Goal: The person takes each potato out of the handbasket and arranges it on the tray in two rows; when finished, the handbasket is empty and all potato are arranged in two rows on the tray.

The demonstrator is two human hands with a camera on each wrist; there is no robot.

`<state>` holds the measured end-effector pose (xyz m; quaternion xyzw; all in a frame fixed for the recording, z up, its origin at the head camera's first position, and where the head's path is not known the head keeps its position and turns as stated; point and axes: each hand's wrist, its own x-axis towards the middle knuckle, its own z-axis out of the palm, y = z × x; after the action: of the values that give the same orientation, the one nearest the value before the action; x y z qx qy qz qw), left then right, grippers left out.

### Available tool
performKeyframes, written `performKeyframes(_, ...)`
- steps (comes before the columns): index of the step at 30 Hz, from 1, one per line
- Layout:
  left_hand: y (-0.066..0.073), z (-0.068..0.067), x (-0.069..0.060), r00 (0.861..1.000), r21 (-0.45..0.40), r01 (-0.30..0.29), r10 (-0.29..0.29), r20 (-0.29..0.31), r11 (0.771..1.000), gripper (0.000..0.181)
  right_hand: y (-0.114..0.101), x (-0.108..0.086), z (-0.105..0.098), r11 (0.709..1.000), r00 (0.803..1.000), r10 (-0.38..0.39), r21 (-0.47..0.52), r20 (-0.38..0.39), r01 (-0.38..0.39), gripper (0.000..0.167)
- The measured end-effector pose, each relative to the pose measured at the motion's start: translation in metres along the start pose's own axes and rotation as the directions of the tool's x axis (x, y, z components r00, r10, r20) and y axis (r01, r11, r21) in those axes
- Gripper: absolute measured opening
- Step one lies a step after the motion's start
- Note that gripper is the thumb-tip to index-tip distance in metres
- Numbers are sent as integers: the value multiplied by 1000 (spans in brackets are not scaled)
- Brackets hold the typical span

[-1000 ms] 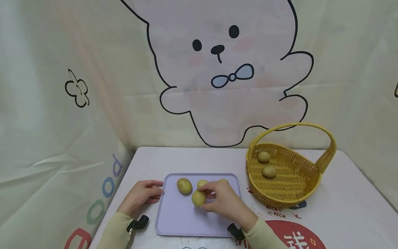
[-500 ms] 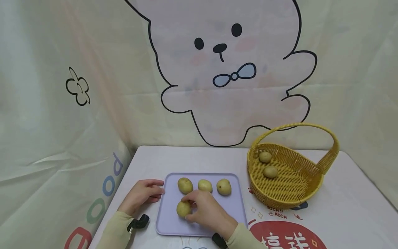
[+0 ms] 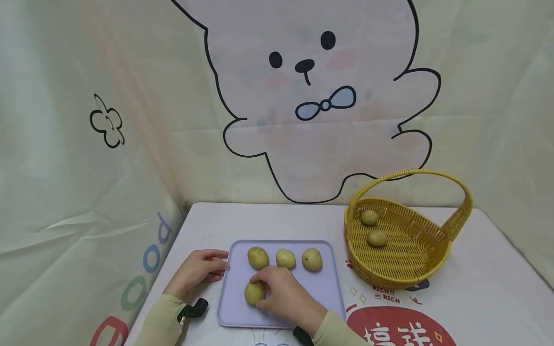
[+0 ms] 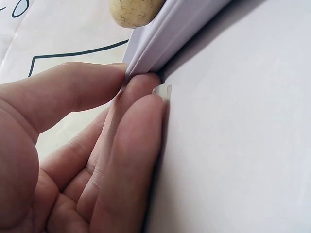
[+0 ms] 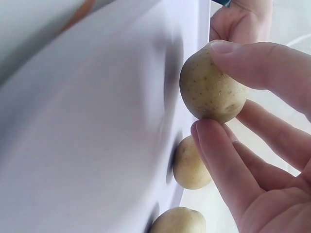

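Observation:
My right hand [image 3: 287, 295] pinches a potato [image 3: 254, 293] between thumb and fingertips, low over the left part of the lilac tray [image 3: 281, 322]. The right wrist view shows the thumb on one side of this potato [image 5: 209, 90] and fingertips on the other. Behind it, three potatoes lie in a row on the tray: left [image 3: 258, 258], middle [image 3: 285, 258] and right [image 3: 312, 259]. My left hand [image 3: 199, 271] lies beside the tray's left edge, its fingers loosely extended; in the left wrist view its fingertips touch the tray rim [image 4: 150, 53].
A yellow wicker basket [image 3: 398, 259] with a tall handle stands right of the tray, holding two potatoes, one at the back [image 3: 369, 217] and one nearer [image 3: 377, 238]. The white tablecloth [image 3: 268, 221] has red print at front right. A curtain with a cartoon bear hangs behind.
My right hand has carried the potato leftward and nearer across the tray, uncovering the middle and right potatoes of the row. It has moved only slightly in the last half second. My left hand stays put.

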<state>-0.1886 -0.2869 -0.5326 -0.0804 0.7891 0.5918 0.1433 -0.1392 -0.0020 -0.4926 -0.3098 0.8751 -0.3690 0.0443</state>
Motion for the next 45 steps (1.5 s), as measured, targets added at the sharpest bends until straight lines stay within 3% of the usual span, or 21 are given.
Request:
performKeyframes(14,3,4,1,1000,5,3,-3,-2,1000,49,-1,-4,0,1000,1000,19,-24,18,-19,46)
performKeyframes(24,11,7,4,999,8,-17,17,29,1000,49,1,-4,-7,999,999,45,-27,15,-45,51)
performKeyframes(35,12,8,5,1000,22,-10,10,12,1000,49,0,-4,-15,999,999,39,-38,15,-39,51)
performKeyframes(40,7,4,1,1000,36,-6,6,-9,999,50,-2,-9,-29,994,996,92,61,19,-93,50)
performKeyframes(45,3,0,-2,1000,41,11,-11,-14,999,51,6,-25,-60,985,991,131,117,-16,-129,49)
